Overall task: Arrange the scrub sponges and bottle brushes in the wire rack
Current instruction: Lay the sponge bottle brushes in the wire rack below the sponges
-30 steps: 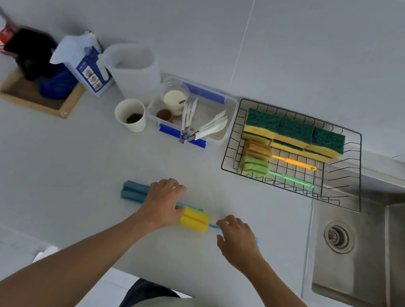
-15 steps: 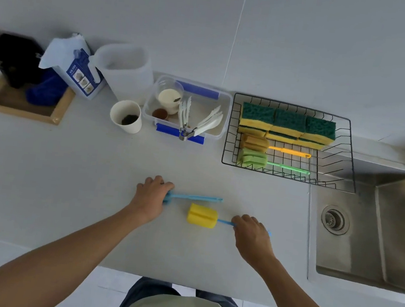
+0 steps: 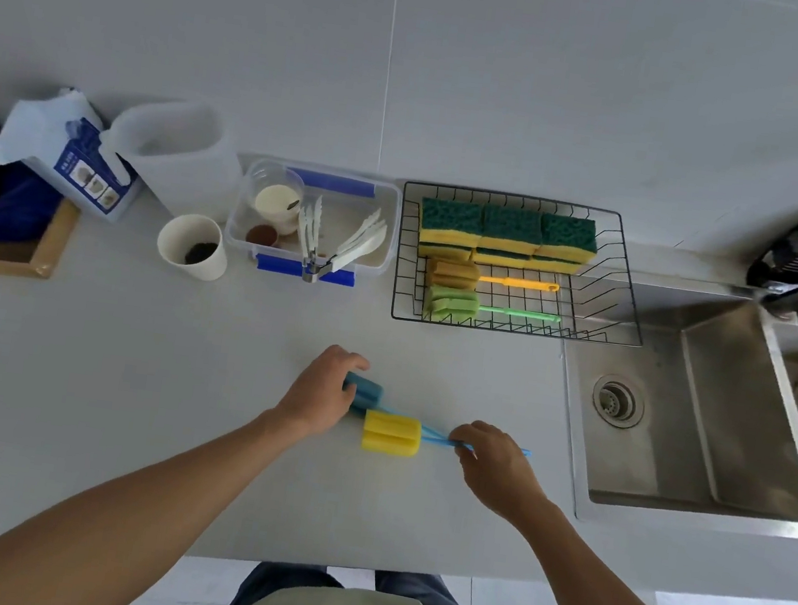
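Soft, even daylight, faint shadows, wide-angle bending at the edges, and a motion-blurred upper right corner

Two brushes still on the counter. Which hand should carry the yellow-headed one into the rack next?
Right, probably. The right hand already pinches the blue handle of the yellow-headed brush and lies nearer the wire rack. The left hand is occupied on the blue-headed brush.

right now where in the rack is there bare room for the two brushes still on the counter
Free: the right part of the wire rack, beyond the handles of the orange brush and green brush. Crowded: the back row, filled by scrub sponges, and the front left, taken by the brush heads.
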